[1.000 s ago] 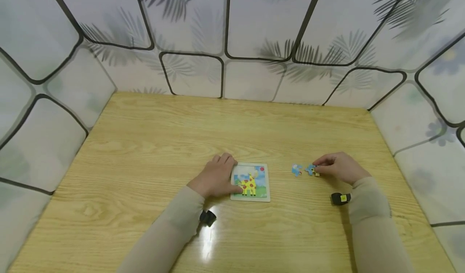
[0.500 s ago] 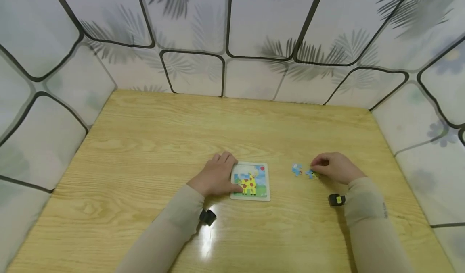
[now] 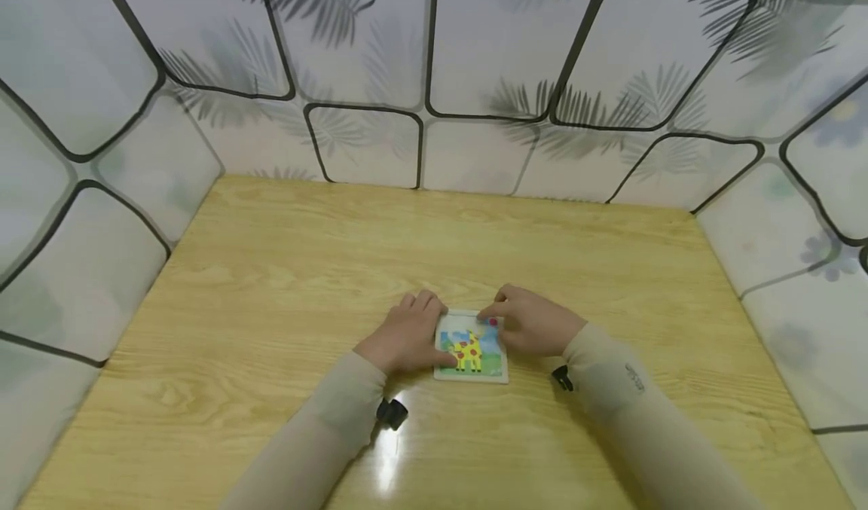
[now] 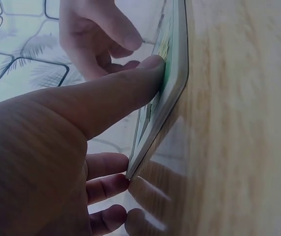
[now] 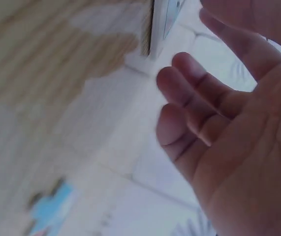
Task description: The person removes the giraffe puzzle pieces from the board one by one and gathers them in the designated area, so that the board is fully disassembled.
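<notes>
A small square jigsaw board (image 3: 471, 367) with a yellow giraffe picture and pale frame lies flat on the table. My left hand (image 3: 410, 334) steadies its left side, thumb on the picture and other fingers at the frame edge, as the left wrist view shows along the board (image 4: 180, 73). Over the board's upper right corner, my right hand (image 3: 539, 322) has its index fingertip down by the red dot. It pinches a small blue puzzle piece, mostly hidden by the fingers. Another blue puzzle piece (image 5: 54, 206) lies on the table in the right wrist view.
The wooden table (image 3: 305, 269) meets a white patterned wall (image 3: 475, 148) at the back, with similar walls at both sides. Black wrist cameras, such as the left one (image 3: 392, 413), hang under the cuffs just above the tabletop.
My right hand has picked up the rightmost blue puzzle piece and moved left to the board's upper right corner. My left hand has kept its place.
</notes>
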### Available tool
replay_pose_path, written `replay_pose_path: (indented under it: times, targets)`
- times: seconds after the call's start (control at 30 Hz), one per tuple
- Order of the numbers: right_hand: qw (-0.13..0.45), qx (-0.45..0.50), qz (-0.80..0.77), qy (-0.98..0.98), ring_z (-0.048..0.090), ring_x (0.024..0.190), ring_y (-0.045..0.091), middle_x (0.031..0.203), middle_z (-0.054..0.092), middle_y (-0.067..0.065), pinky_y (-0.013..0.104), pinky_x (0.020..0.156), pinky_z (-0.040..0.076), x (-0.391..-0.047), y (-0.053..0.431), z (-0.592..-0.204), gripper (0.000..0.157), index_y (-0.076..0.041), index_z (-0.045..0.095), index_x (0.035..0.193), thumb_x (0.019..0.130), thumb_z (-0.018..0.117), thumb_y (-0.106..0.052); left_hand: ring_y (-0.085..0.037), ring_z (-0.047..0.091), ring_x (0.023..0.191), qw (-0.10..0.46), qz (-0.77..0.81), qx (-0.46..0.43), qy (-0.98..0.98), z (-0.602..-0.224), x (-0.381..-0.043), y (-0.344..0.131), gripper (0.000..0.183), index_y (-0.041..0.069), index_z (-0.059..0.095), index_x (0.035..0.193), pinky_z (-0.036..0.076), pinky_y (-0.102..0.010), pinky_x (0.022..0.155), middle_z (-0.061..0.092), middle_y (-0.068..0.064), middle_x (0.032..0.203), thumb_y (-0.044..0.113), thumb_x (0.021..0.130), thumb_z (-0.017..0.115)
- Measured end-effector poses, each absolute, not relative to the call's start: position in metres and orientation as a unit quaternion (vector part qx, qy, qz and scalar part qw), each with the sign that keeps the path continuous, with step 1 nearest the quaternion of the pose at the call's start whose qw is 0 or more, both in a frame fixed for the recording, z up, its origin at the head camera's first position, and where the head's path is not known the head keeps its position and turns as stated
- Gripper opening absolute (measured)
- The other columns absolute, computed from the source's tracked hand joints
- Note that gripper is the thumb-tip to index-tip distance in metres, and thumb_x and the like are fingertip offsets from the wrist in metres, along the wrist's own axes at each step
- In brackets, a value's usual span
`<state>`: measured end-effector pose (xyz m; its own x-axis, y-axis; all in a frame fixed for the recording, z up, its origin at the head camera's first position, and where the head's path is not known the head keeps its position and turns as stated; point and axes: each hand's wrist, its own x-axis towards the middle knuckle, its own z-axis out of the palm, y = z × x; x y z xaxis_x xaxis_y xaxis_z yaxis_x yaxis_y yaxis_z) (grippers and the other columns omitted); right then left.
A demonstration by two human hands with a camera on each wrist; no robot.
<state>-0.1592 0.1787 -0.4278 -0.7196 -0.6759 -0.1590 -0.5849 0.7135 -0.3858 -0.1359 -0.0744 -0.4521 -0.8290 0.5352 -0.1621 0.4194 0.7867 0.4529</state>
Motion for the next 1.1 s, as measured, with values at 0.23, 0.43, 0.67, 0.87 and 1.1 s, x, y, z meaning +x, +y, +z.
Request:
replay_pose_path:
  times: [0.23, 0.43, 0.67, 0.87, 1.1]
  targets:
    - [0.180, -0.357, -0.091, 0.912, 0.047, 0.077, 0.014, 0.101, 0.055, 0.005, 0.029, 0.070, 0.046, -0.163, 0.165, -0.424, 0.045, -0.017, 0.071, 0.121, 0.080, 0.066, 0.001, -0.024, 0.042, 0.106, 0.142, 0.206, 0.254, 0.934, -0.454, -0.134, -0.073, 0.080, 0.008, 0.049, 0.134, 0.041, -0.038, 0.088, 0.047, -0.005, 0.130, 0.056, 0.078, 0.080]
    - [0.236, -0.308, -0.066, 0.919, 0.048, 0.075, 0.017, 0.098, 0.047, 0.003, 0.030, 0.066, 0.044, -0.170, 0.152, -0.420, 0.047, -0.024, 0.065, 0.115, 0.078, 0.066, 0.006, -0.024, 0.043, 0.109, 0.139, 0.203, 0.249, 0.937, -0.454, -0.135, -0.073, 0.082, 0.008, 0.049, 0.135, 0.041, -0.039, 0.090, 0.046, -0.005, 0.133, 0.057, 0.077, 0.081]
    - [0.234, -0.315, -0.059, 0.918, 0.050, 0.078, 0.018, 0.093, 0.050, 0.000, 0.034, 0.070, 0.046, -0.173, 0.144, -0.416, 0.038, -0.020, 0.059, 0.101, 0.077, 0.070, 0.007, -0.024, 0.042, 0.108, 0.144, 0.207, 0.246, 0.936, -0.451, -0.135, -0.073, 0.081, 0.009, 0.049, 0.135, 0.041, -0.040, 0.090, 0.046, -0.005, 0.132, 0.057, 0.078, 0.081]
    - [0.191, -0.329, -0.093, 0.920, 0.052, 0.080, 0.014, 0.093, 0.056, -0.004, 0.034, 0.076, 0.048, -0.172, 0.153, -0.425, 0.031, -0.017, 0.061, 0.101, 0.080, 0.068, 0.005, -0.024, 0.042, 0.106, 0.140, 0.215, 0.244, 0.935, -0.451, -0.134, -0.073, 0.081, 0.008, 0.050, 0.134, 0.041, -0.040, 0.090, 0.047, -0.005, 0.130, 0.056, 0.077, 0.082]
    - [0.154, -0.369, -0.166, 0.901, 0.055, 0.084, 0.011, 0.096, 0.059, -0.004, 0.034, 0.078, 0.050, -0.170, 0.170, -0.430, 0.023, -0.015, 0.069, 0.108, 0.091, 0.066, 0.000, -0.023, 0.043, 0.106, 0.135, 0.210, 0.247, 0.936, -0.452, -0.134, -0.073, 0.081, 0.008, 0.050, 0.134, 0.041, -0.039, 0.090, 0.047, -0.005, 0.129, 0.056, 0.077, 0.082]
